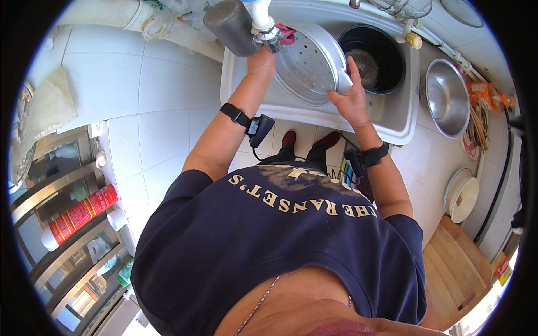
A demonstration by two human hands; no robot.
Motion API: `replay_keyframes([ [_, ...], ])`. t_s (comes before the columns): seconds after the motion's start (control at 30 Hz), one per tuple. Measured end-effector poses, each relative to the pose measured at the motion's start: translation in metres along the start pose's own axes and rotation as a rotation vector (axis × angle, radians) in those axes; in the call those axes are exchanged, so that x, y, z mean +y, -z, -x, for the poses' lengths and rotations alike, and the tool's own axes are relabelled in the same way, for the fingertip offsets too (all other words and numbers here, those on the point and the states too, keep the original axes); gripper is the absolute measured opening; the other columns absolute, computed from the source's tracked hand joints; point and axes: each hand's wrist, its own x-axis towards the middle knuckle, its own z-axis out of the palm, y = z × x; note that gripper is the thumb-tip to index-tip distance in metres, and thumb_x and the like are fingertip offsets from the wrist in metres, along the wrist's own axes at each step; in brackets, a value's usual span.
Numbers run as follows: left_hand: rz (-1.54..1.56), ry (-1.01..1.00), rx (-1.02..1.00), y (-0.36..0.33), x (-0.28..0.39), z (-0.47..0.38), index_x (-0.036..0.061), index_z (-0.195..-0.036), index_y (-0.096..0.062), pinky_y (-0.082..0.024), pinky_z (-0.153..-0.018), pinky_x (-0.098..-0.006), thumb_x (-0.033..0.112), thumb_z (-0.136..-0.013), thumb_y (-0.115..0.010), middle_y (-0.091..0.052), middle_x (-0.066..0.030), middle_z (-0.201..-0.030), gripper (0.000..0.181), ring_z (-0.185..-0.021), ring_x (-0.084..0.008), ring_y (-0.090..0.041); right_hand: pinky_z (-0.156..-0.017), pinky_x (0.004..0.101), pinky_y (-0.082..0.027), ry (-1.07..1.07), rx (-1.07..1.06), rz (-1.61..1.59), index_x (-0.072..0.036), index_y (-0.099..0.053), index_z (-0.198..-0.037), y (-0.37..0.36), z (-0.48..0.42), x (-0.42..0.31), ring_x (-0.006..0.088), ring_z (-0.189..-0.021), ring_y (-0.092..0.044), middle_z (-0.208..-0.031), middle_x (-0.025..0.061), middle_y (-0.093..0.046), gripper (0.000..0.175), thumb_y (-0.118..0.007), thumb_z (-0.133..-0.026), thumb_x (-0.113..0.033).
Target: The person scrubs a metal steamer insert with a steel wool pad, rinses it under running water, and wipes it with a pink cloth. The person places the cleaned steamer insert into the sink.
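A metal steamer tray with a perforated bottom [309, 63] is tilted over the white sink [378, 110]. My right hand [352, 95] grips it by the pale handle [344, 82] on its rim. My left hand [262, 59] is at the tray's other side, mostly hidden under the white tap fitting [265, 29] and a dark cylinder [233, 27]; its fingers do not show. A pink cloth [286, 34] lies by the tray's far edge, near the fitting. Beside the tray, inside the sink, stands a black pot [393, 63] with some cloudy liquid at its bottom.
Right of the sink are a stainless steel bowl [446, 98], chopsticks [479, 126], stacked plates [464, 199] and a wooden cutting board [454, 269]. A wire strainer [403, 7] hangs above the sink. Pipes run along the wall, and a red can [84, 214] is at the left.
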Motion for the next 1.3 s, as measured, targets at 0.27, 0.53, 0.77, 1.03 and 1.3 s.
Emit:
replay_keyframes([
  [0.27,-0.27,-0.329,-0.504,-0.032,0.003,0.047,0.0003,-0.094,-0.065,-0.05,-0.088,-0.0306,-0.005,-0.084,-0.061,-0.064,-0.0061,-0.106,0.012,-0.096,-0.0188,-0.063,-0.106,0.0326,-0.036,0.021,0.066,-0.039,0.007,-0.02,-0.148,-0.021,0.001,0.022,0.0266,-0.128,-0.045,-0.14,0.0203,-0.044,0.098,-0.075,-0.068,-0.006],
  [0.53,-0.588,-0.292,-0.85,-0.023,-0.015,0.065,0.003,-0.1,-0.063,-0.05,-0.086,-0.0298,-0.003,-0.083,-0.067,-0.061,-0.0069,-0.107,0.018,-0.096,-0.0181,-0.061,-0.099,0.0318,-0.044,-0.128,0.082,-0.4,0.004,-0.021,-0.148,-0.024,-0.008,0.022,0.0219,-0.116,-0.054,-0.131,0.0158,-0.05,0.09,-0.071,-0.074,0.003],
  [0.77,-0.995,-0.266,-1.14,0.005,-0.001,0.064,0.0022,-0.096,-0.063,-0.049,-0.083,-0.0349,0.002,-0.077,-0.069,-0.063,-0.0116,-0.096,0.02,-0.091,-0.0281,-0.061,-0.086,0.0341,-0.052,-0.347,0.213,-0.857,-0.001,-0.021,-0.149,-0.012,-0.01,0.022,0.0239,-0.096,-0.062,-0.117,0.0159,-0.055,0.09,-0.065,-0.072,0.014],
  [1.03,-1.649,-0.703,-0.761,0.043,0.001,0.04,0.0025,-0.087,-0.064,-0.049,-0.08,-0.0444,0.003,-0.075,-0.061,-0.061,-0.0161,-0.097,0.013,-0.097,-0.0367,-0.059,-0.092,0.0356,-0.05,-0.398,0.184,-0.785,-0.001,-0.023,-0.148,0.0,0.0,0.028,0.0246,-0.104,-0.06,-0.117,0.0146,-0.056,0.087,-0.064,-0.073,0.014],
  [1.3,-1.368,-0.542,-0.813,0.015,-0.024,0.041,0.0046,-0.092,-0.066,-0.051,-0.081,-0.0431,-0.001,-0.075,-0.059,-0.061,-0.016,-0.103,0.019,-0.099,-0.0362,-0.059,-0.091,0.0328,-0.05,-0.291,0.142,-0.755,0.004,-0.019,-0.148,-0.008,-0.012,0.015,0.0228,-0.104,-0.06,-0.12,0.0157,-0.056,0.091,-0.068,-0.071,0.012],
])
